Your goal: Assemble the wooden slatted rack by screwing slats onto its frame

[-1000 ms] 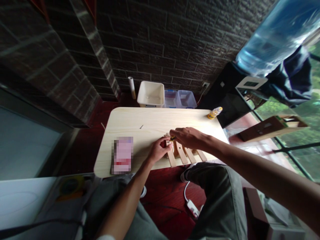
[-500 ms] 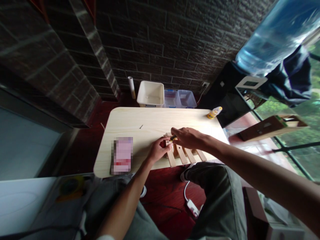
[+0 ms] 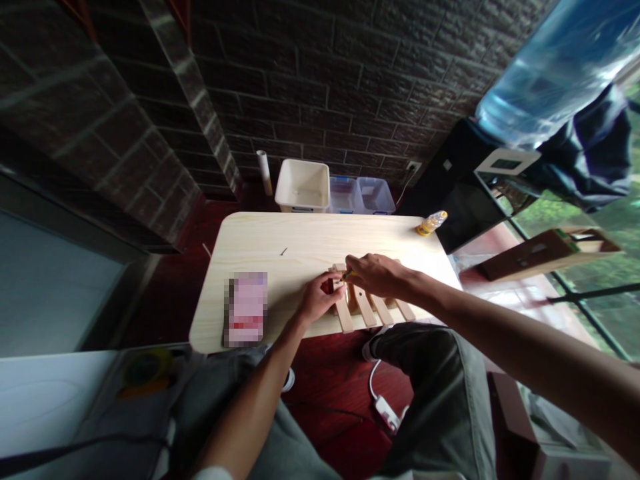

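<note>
A wooden slatted piece (image 3: 365,308) lies at the near edge of the pale table (image 3: 270,230), its slats sticking out slightly over that edge. My left hand (image 3: 320,295) grips the left end of this piece, fingers and thumb around its first slat. Above the same slat, my right hand (image 3: 377,272) is closed round a small tool with a yellow and black handle (image 3: 349,274), held at a slant. The tool's tip is close to my left fingertips; what it touches is too small to tell. A dark hole shows in the second slat.
A blurred pink object (image 3: 247,310) lies at the table's left, with a small dark screw-like item (image 3: 283,252) farther back. A bottle (image 3: 431,223) is at the back right corner. Behind the table stand a cream bin (image 3: 303,187) and clear boxes (image 3: 373,195).
The view has shifted slightly. The tool in my right hand sits at a somewhat different angle; both hands stay at the same slat.
</note>
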Motion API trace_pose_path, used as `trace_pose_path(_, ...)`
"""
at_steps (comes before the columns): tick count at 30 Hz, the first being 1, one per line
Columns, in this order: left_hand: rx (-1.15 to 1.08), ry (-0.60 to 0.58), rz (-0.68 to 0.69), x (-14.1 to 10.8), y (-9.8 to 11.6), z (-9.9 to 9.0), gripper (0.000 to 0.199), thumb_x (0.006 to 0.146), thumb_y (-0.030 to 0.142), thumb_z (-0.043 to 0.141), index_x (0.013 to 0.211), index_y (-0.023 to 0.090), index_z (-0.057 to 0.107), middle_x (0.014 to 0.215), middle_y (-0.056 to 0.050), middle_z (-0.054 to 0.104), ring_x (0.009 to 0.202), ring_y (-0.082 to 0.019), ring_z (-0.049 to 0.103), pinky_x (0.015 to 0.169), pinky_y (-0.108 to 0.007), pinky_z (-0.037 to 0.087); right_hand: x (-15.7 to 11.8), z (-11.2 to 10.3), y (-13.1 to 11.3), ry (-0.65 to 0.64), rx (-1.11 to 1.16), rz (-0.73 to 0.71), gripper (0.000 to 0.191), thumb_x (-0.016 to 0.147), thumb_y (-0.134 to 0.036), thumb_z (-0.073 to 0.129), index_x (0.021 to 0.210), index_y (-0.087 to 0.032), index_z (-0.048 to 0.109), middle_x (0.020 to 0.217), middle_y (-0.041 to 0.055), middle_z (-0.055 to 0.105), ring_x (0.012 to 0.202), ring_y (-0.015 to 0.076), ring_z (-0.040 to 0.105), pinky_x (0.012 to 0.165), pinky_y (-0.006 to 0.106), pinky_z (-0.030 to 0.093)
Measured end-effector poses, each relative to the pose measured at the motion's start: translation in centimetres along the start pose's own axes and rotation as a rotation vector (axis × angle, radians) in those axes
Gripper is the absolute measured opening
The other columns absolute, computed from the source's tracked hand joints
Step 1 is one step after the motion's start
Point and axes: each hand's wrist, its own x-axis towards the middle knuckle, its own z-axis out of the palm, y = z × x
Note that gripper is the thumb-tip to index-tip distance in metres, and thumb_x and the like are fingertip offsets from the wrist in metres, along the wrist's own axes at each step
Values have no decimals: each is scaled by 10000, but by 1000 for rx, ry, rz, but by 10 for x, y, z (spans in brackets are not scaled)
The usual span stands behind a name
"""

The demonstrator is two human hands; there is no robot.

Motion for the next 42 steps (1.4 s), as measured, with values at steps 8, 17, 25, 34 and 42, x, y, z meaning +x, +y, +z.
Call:
trace_pose_path(8,-7,-2,17,2,-1,2,333,783,368,726,1064,189,716,988,-54,759,809,-173,705,748,-274,575,0,0,9,67,-13,-161,232,1004,-272,475,1206,-173,528,1015,112,706,844,196,669,643,257,390)
trace_pose_path(17,-25,-6,14,1,-5,3,343,790,372,727,1078,186,707,907,-41,745,728,-148,675,674,-245,555,5,3,5,99,-60,-125,307,1054,-354,384,1196,-113,509,901,128,705,739,198,658,576,262,341)
trace_pose_path(25,-10,-7,23,1,-5,2,330,789,366,726,1067,190,712,933,-39,749,737,-146,674,681,-242,550,5,2,4,56,-31,-16,372,1039,-426,406,1220,-113,493,904,151,713,758,229,687,578,265,352)
trace_pose_path(34,-22,-16,62,3,-8,3,327,794,353,725,1079,194,709,1006,-52,752,805,-159,688,754,-263,559,-2,4,14,128,12,-203,184,1019,-224,440,1161,-166,541,1053,106,674,849,170,634,667,262,382)
trace_pose_path(42,-53,-13,42,2,-11,4,324,793,350,730,1073,189,705,1053,-64,752,851,-177,704,791,-280,569,4,13,11,124,-8,-150,217,1041,-285,415,1166,-133,505,926,109,693,773,183,633,605,268,340)
